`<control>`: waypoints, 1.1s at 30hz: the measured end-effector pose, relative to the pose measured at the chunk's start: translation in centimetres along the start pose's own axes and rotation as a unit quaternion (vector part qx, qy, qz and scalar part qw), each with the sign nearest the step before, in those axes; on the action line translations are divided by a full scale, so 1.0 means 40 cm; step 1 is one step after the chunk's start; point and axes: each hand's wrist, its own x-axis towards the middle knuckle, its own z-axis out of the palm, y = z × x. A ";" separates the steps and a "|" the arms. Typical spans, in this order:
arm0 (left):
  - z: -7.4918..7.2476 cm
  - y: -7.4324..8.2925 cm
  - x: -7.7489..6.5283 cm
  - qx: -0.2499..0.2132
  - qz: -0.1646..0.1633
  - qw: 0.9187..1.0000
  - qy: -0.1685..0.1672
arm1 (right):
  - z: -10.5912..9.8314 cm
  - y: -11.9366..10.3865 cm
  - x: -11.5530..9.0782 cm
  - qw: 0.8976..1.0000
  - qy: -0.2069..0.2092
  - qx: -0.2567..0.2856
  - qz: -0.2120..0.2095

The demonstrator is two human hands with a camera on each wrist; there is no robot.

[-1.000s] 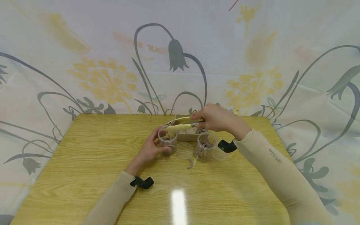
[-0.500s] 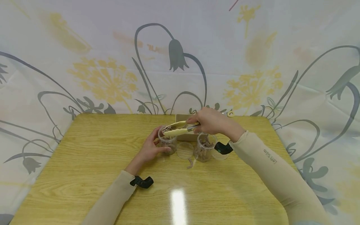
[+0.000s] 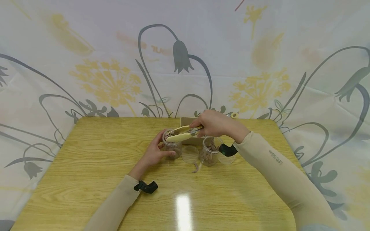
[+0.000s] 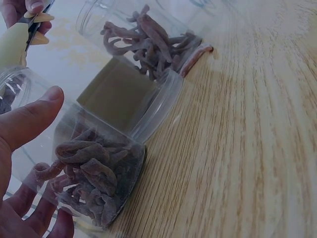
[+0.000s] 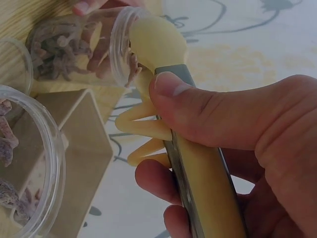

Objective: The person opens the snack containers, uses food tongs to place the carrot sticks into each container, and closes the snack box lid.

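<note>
My left hand (image 3: 153,153) grips a clear plastic jar (image 3: 174,148), thumb on the near side and fingers round the far side. Brownish, wrinkled dried strips (image 4: 101,173) lie in its lower part. My right hand (image 3: 216,123) holds tongs (image 3: 178,137) with pale yellow tips and a metal handle. The tips are at the jar's mouth, with strips showing beside them; the right wrist view shows one tip right over the rim. A second clear jar (image 3: 208,158), also holding strips, stands to the right, uncapped.
Behind the jars is a beige box (image 3: 188,121), with more strips visible inside in the right wrist view. Two clear round lids lie flat, one lid (image 3: 189,155) between the jars. A loose strip (image 3: 196,167) lies in front on the wooden table (image 3: 115,134).
The tongs have lowered toward the left jar's mouth, their tips drawing closer together. My right hand has shifted slightly left; my left hand and the jar stay put.
</note>
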 end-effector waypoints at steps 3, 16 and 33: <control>0.000 0.000 -0.001 0.001 -0.002 1.000 0.001 | 0.000 0.002 0.001 1.000 -0.003 0.004 0.000; 0.003 0.002 -0.005 0.014 -0.006 1.000 0.002 | -0.009 0.019 -0.006 1.000 0.004 0.000 0.003; 0.004 0.000 -0.006 0.008 0.003 1.000 0.005 | -0.035 0.140 -0.067 0.989 0.008 -0.069 0.131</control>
